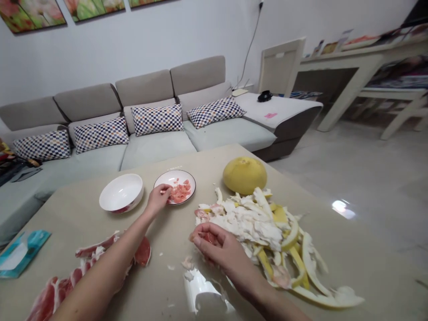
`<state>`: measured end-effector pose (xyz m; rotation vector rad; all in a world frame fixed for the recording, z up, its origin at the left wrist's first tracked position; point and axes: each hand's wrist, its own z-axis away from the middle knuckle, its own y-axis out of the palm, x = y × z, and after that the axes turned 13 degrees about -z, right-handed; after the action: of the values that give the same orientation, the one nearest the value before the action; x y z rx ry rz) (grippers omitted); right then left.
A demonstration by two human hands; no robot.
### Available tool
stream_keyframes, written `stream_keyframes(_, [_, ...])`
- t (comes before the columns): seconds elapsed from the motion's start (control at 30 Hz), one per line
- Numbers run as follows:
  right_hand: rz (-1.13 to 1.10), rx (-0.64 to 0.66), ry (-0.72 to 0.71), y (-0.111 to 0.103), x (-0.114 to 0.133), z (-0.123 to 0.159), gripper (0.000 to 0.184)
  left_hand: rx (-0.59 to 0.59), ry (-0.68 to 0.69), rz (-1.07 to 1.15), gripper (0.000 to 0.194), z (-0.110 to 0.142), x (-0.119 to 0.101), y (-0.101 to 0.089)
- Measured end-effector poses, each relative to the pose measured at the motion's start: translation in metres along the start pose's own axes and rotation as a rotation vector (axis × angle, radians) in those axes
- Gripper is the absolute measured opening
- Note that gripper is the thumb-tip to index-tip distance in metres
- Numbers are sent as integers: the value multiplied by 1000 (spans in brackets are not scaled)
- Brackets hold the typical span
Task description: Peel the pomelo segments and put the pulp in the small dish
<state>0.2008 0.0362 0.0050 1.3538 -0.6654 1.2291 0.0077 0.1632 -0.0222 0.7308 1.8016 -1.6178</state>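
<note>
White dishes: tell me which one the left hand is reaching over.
The shallow, dark-rimmed plate holding pink fruit pieces; the left hand reaches over its edge, while the deeper bowl stands apart from that hand.

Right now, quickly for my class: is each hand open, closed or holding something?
Left hand: fingers bent at the round white dark-rimmed plate; whether open or closed cannot be told.
Right hand: closed, holding red fruit flesh.

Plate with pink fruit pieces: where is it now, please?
In the head view, the plate is on the table, left of centre, between the white bowl on its left and the yellow fruit, with the left hand over its left side.
</note>
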Motion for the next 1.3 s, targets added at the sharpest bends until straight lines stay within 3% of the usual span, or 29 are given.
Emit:
stream_keyframes(0.13, [287, -91, -185, 1, -3, -2, 12, 359, 8, 169, 42, 64, -25, -7])
stream_keyframes(0.2, [405, -113, -268, 4, -7, -2, 8, 647, -52, 371, 37, 90, -34, -11])
stream_keyframes(0.27, [444, -107, -304, 6, -11, -2, 8, 706, -76, 450, 33, 103, -38, -15])
stream_keyframes(0.4, [243, -90, -198, 3, -12, -5, 24, 518, -56, 286, 34, 87, -32, -19])
stream_keyframes(0.5, [-203, -63, 28, -3, -9, -10, 26, 332, -30, 182, 32, 46, -22, -20])
stream_keyframes(0.6, [-666, -54, 146, -7, -5, -14, 25, 162, -31, 48, 26, 4, -16, -20])
stream_keyframes(0.7, [-815, -46, 177, -10, -1, -14, 27, 58, 0, -58, 20, -15, -20, -16])
stream_keyframes(0.77, [-806, -40, 164, -10, 1, -12, 29, 25, 62, -96, 21, -4, -29, -13])
stream_keyframes(0.83, [-786, -48, 113, -9, 1, -10, 30, 36, 142, -110, 20, 22, -41, -10])
stream_keyframes(1.0, [-707, -32, -71, 0, -6, -6, 29, 290, 258, -8, 20, 103, -66, -5])
stream_keyframes(1.17, [-545, 117, -119, 10, -10, 3, 37, 187, 100, 206, 18, 134, -62, 3])
stream_keyframes(1.3, [-428, 179, -127, 10, -4, 12, 40, 118, 135, 149, 18, 142, -56, -9])
